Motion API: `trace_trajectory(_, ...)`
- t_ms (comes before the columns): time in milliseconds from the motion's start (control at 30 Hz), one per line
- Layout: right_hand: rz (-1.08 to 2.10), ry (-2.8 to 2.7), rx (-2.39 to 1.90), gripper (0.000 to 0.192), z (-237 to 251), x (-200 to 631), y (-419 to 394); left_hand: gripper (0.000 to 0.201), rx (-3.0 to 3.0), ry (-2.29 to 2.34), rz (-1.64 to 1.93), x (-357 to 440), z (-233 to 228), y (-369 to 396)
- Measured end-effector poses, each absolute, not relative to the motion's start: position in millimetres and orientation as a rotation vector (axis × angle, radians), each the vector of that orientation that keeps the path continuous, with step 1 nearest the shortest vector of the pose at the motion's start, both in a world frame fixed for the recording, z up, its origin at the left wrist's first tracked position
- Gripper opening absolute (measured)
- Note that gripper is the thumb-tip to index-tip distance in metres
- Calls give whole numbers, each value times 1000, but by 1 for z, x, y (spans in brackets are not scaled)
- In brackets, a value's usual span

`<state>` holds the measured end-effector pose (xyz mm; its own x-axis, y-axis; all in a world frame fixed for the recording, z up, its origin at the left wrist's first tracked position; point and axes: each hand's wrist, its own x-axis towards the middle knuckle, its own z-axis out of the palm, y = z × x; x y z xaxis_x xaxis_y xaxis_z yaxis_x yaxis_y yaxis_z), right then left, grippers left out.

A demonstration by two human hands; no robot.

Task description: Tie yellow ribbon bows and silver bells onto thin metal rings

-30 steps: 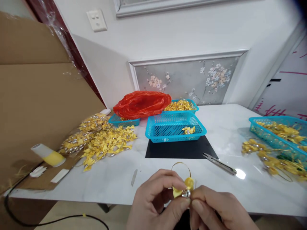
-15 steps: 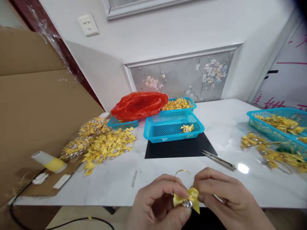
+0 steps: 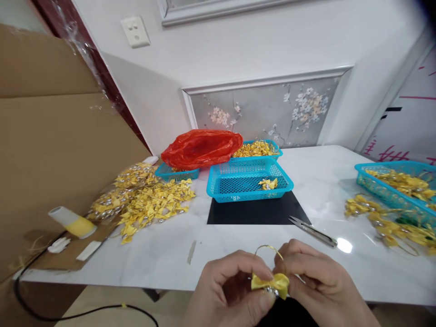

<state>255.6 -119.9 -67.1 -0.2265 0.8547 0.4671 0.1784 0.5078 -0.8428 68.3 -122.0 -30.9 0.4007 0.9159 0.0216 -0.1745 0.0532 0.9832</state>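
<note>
"What is the little yellow bow (image 3: 270, 282) made of?"

"Shiny cloth ribbon, with a thin gold wire loop (image 3: 269, 250) (it looks like metal)."

"And the counter (image 3: 238, 236)?"

"Smooth, glossy white stone. The blue basket (image 3: 248, 180) is holey plastic, the snips (image 3: 313, 231) are metal."

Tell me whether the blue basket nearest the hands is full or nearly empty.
Nearly empty: the blue basket holds only one small yellow bow; its mesh floor is otherwise bare.
</note>
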Motion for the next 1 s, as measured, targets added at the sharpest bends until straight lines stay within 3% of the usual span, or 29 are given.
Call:
trace_trajectory(300, 682, -1765, -849, 22, -69, 256, -119, 12, 1261, 710, 1058, 70, -39, -122)
trace_trajectory(467, 605, -1801, -838, 20, -71, 257, -120, 24, 1209, 686, 1030, 73, -32, -125)
trace_trajectory(1000, 557, -1819, -830, 22, -63, 257, -119, 9, 1123, 662, 957, 70, -28, -121)
